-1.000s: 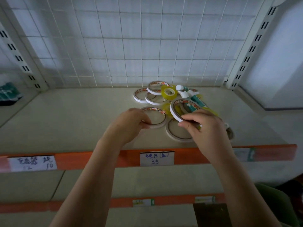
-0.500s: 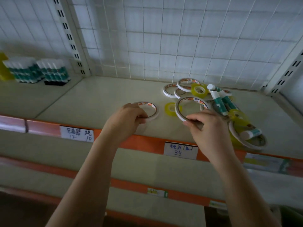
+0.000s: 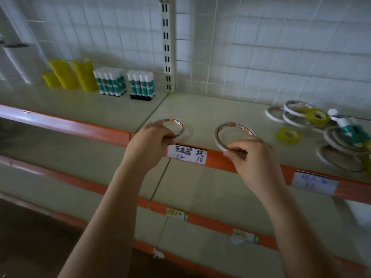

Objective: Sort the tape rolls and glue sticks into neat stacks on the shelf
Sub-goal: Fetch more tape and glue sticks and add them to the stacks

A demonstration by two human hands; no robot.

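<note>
Each hand pinches a thin white tape ring, left hand on one ring, right hand on another ring; stacking them comes next, I'd guess

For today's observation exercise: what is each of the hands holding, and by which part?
Left hand grips a white tape roll at its near rim. Right hand pinches a second white tape roll at its near edge, tilted up.

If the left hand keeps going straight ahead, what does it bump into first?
Probably nothing soon. The left hand holds a tape ring and points toward the back of the shelf. That stretch looks bare up to the white grid wall, though depth is hard to judge.
</note>
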